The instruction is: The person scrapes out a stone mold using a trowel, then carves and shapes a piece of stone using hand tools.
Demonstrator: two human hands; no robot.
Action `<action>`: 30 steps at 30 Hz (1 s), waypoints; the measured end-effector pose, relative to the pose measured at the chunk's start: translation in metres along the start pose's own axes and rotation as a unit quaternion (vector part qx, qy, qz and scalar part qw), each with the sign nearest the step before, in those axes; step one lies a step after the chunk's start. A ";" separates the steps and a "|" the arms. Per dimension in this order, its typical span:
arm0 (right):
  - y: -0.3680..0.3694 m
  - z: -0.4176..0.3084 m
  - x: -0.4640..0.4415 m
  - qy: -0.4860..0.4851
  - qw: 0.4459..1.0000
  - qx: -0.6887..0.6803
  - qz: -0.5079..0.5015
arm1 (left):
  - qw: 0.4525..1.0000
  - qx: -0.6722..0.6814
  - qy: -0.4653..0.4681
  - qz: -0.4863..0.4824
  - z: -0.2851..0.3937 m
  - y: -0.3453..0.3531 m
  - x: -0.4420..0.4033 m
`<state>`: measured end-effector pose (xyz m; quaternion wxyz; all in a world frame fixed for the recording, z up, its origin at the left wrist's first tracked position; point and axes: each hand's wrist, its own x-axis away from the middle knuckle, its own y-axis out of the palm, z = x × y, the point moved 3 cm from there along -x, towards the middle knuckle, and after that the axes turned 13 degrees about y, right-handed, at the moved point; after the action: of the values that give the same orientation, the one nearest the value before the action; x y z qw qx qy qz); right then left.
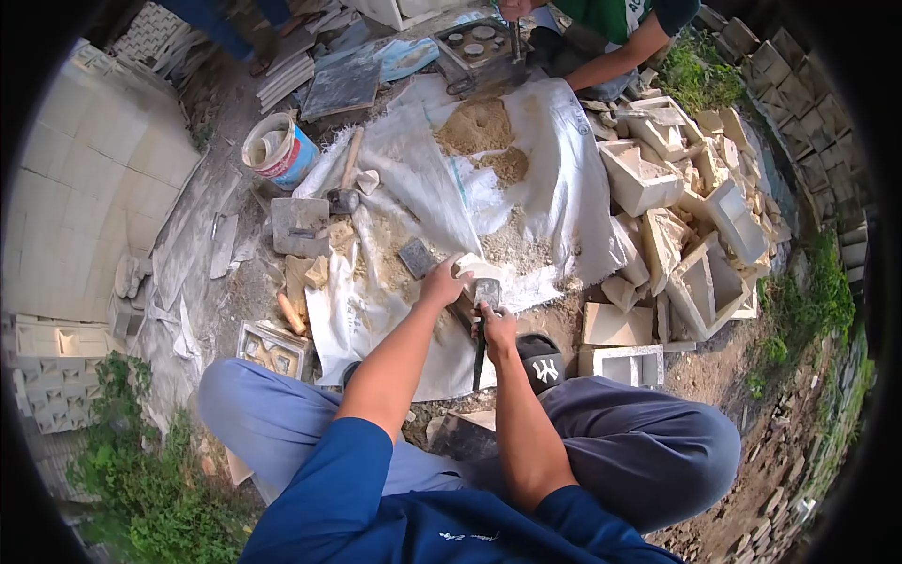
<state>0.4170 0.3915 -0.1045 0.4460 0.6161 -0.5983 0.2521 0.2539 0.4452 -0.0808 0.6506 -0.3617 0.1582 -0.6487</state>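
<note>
My left hand (445, 282) is closed on a pale, whitish broken piece (477, 268) above the white sheet. Just right of it, my right hand (496, 327) is wrapped round the dark handle of a hammer-like tool, whose greyish head (487, 291) is close against the pale piece. A dark rectangular block (416, 258) lies on the sheet left of my left hand. Beyond my hands, sandy powder (474, 127) is heaped on the white sheet (404, 141). A mallet (344, 200) with a wooden handle rests at the sheet's left side.
A bucket (282, 150) and a grey slab (300, 226) are on the left. Broken pale blocks (695, 197) are piled on the right. Across the sheet, another person's arm (620, 61) is near a metal mould (477, 47). A patterned block (272, 349) is by my left knee.
</note>
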 end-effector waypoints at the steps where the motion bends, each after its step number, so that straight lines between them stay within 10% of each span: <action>1: 0.001 0.001 -0.002 0.005 1.000 0.001 0.003 | 1.000 -0.020 -0.013 0.006 -0.002 0.001 -0.005; 18: 0.002 0.003 -0.006 0.093 0.982 -0.161 -0.022 | 0.972 -0.192 0.116 0.063 0.021 -0.009 0.004; 30: 0.070 0.052 0.041 0.213 0.963 -0.022 -0.163 | 0.919 0.019 -0.208 0.335 -0.075 -0.058 0.170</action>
<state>0.3443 0.3345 -0.0769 0.6121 0.6274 -0.3859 0.2879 0.1794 0.2687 -0.0483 0.8548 -0.4016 0.1188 -0.3064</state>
